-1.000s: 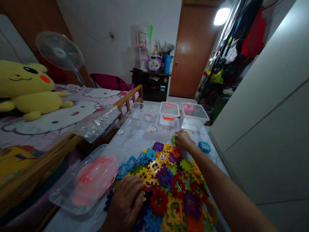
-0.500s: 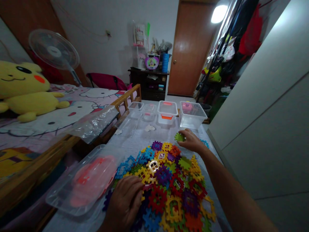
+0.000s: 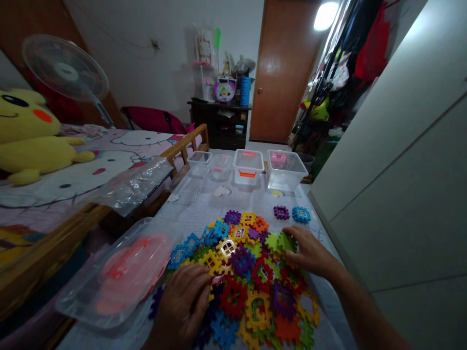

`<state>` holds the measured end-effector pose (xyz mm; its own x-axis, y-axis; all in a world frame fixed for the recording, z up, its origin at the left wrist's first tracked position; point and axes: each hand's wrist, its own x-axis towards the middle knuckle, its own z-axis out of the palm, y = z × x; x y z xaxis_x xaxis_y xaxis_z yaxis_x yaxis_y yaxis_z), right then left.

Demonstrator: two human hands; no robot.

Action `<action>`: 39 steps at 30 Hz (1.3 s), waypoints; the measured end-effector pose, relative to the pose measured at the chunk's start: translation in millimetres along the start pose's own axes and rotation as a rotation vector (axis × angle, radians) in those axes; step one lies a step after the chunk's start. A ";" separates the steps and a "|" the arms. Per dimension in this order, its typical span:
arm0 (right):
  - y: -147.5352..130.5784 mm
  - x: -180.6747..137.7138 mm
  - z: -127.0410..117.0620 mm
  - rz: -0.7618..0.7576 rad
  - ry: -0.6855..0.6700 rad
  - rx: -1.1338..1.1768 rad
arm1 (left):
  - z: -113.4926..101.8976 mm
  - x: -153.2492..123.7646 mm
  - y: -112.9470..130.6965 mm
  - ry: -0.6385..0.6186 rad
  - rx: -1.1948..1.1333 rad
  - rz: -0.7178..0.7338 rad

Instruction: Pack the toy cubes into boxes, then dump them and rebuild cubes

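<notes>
A heap of coloured interlocking plastic tiles (image 3: 251, 277) covers the near part of the table (image 3: 204, 209). My left hand (image 3: 184, 304) lies curled on the heap's left edge, fingertips pressed on a yellow tile (image 3: 209, 261). My right hand (image 3: 310, 250) is over the heap's right side, fingers closed on a green tile (image 3: 285, 241). A purple tile (image 3: 281, 212) and a blue tile (image 3: 301, 214) lie apart beyond the heap.
A clear lid with a pink handle (image 3: 124, 274) lies left of the heap. Several clear plastic boxes (image 3: 286, 170) stand at the table's far end. A bed with a yellow plush toy (image 3: 29, 138) is on the left, a white cabinet (image 3: 394, 146) on the right.
My right hand picked a green tile from the far side of the heap and drew it back toward me to the heap's right side. The left hand stayed in place.
</notes>
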<state>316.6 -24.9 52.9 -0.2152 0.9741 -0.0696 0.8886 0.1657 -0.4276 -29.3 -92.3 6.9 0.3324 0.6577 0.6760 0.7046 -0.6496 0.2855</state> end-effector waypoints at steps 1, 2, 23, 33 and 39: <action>-0.4 0.9 4.7 0.002 0.013 0.001 | -0.1 -0.3 0.0 -0.005 0.002 0.001; -0.9 1.8 9.5 0.004 0.030 0.006 | -0.1 -0.7 -0.1 -0.009 0.005 0.002; -19.3 0.4 32.5 -0.075 0.178 -0.078 | 0.9 -2.5 0.0 -0.039 0.001 0.000; -19.4 0.5 33.6 -0.144 0.162 0.026 | 0.5 1.2 3.2 -0.015 0.000 -0.004; -20.9 2.3 35.8 -0.195 0.151 0.048 | 1.0 -1.9 1.9 -0.004 -0.001 -0.015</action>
<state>283.0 -31.6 29.4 -0.3148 0.9369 0.1523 0.8153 0.3490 -0.4620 -28.1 -94.4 5.5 0.3243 0.6687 0.6691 0.7090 -0.6400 0.2960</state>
